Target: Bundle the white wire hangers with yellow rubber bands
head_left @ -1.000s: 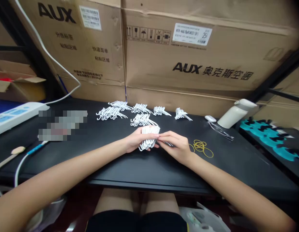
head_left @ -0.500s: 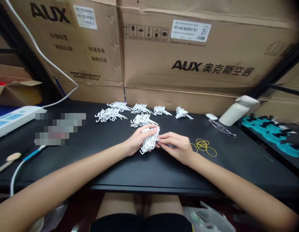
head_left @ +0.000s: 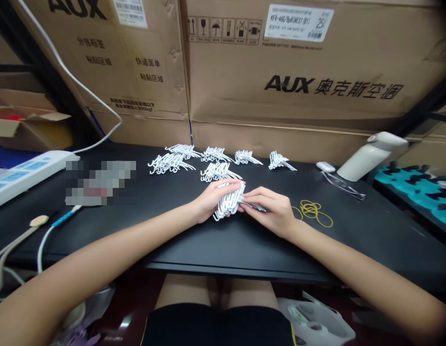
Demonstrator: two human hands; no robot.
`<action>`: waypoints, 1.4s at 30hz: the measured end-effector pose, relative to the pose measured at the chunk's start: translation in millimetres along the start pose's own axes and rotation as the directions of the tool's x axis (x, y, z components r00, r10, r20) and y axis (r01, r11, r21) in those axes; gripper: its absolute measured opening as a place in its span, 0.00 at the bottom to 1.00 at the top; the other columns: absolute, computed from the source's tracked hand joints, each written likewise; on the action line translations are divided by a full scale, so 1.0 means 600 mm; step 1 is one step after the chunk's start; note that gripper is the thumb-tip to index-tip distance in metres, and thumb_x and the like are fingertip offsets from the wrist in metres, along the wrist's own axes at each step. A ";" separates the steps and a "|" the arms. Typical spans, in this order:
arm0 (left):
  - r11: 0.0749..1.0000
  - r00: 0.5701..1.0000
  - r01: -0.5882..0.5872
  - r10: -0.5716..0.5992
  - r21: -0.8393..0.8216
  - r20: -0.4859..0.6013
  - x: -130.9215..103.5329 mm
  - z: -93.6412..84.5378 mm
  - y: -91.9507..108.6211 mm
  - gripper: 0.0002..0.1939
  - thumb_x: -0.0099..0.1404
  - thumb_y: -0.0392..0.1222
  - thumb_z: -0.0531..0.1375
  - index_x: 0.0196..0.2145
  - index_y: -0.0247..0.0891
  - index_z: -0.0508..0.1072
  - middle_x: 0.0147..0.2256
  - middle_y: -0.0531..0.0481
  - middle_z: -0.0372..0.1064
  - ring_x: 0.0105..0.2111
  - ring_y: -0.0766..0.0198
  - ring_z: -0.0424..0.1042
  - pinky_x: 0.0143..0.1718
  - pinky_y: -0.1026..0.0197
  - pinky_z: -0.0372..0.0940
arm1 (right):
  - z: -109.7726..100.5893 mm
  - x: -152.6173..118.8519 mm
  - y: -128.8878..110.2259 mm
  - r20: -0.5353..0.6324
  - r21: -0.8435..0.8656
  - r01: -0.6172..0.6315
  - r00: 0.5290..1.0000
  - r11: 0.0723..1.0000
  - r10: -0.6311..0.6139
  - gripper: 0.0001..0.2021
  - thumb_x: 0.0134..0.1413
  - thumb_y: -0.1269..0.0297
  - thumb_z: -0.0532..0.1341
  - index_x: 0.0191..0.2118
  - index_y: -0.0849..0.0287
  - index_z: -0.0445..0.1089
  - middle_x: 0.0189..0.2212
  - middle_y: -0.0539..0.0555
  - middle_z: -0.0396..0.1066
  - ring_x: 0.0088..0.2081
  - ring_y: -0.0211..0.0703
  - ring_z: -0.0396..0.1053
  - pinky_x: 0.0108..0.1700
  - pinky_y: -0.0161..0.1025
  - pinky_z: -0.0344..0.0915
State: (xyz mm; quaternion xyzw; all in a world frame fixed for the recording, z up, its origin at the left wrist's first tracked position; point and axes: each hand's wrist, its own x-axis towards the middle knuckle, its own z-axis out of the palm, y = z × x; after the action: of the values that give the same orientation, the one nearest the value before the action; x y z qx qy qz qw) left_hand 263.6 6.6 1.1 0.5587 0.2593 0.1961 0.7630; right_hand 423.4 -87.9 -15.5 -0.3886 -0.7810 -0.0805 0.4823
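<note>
Near the front of the black table, my left hand (head_left: 207,199) is closed around a bundle of white wire hooks (head_left: 228,203), its thumb lying over the top. The curved ends point down and toward me. My right hand (head_left: 275,211) pinches the bundle from the right, with thin straight ends showing between and under its fingers. Just behind my hands lies a nearby cluster of white hooks (head_left: 217,171). Several yellow rubber bands (head_left: 311,211) rest to the right of my right hand.
More hook clusters (head_left: 168,162) lie along the back of the table, before large cardboard boxes (head_left: 298,105). On the right stand a white bottle (head_left: 370,156), glasses (head_left: 343,186) and a teal-and-black rack (head_left: 417,190). A power strip (head_left: 31,173) and cables are at left.
The camera view has tipped downward and shifted slightly, so everything appears displaced. Both hands keep their hold on the hook bundle, with little visible finger movement.
</note>
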 end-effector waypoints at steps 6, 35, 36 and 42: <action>1.000 1.000 -0.004 0.004 0.006 -0.014 -0.001 0.002 0.001 0.22 0.59 0.45 0.63 0.51 0.38 0.69 0.29 0.47 0.75 0.25 0.58 0.76 0.13 0.68 0.61 | -0.001 0.002 0.000 0.007 -0.013 0.002 1.000 1.000 -0.002 0.07 0.53 0.72 0.63 0.38 0.56 0.73 0.33 0.55 0.76 0.34 0.41 0.74 0.35 0.38 0.74; 0.998 0.998 -0.057 0.057 0.022 0.008 -0.007 0.006 -0.002 0.30 0.51 0.39 0.69 0.52 0.35 0.67 0.31 0.46 0.73 0.29 0.56 0.76 0.19 0.64 0.69 | -0.008 -0.004 0.006 0.031 0.051 -0.053 0.998 0.997 0.051 0.05 0.53 0.71 0.63 0.35 0.55 0.75 0.33 0.55 0.77 0.34 0.42 0.75 0.37 0.38 0.74; 0.998 0.998 -0.056 0.056 0.023 0.012 -0.007 0.006 -0.003 0.31 0.50 0.39 0.69 0.52 0.36 0.67 0.31 0.46 0.73 0.29 0.56 0.76 0.20 0.64 0.69 | -0.009 -0.005 0.006 0.033 0.053 -0.059 0.998 0.997 0.058 0.05 0.53 0.71 0.63 0.35 0.55 0.75 0.33 0.55 0.77 0.34 0.42 0.75 0.37 0.39 0.74; 0.999 0.999 -0.027 0.028 0.032 -0.028 -0.002 0.002 -0.002 0.25 0.54 0.37 0.66 0.51 0.38 0.68 0.29 0.49 0.74 0.24 0.62 0.74 0.18 0.65 0.69 | -0.013 0.001 0.004 0.108 0.145 -0.225 0.972 0.963 0.210 0.06 0.49 0.64 0.66 0.36 0.56 0.76 0.35 0.56 0.77 0.36 0.45 0.74 0.40 0.42 0.72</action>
State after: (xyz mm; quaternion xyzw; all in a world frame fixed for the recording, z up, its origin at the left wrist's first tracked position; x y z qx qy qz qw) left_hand 263.6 4.6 0.5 0.5714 0.2653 0.2104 0.7476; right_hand 430.4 -89.6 -11.5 -0.4363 -0.7588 0.0526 0.4808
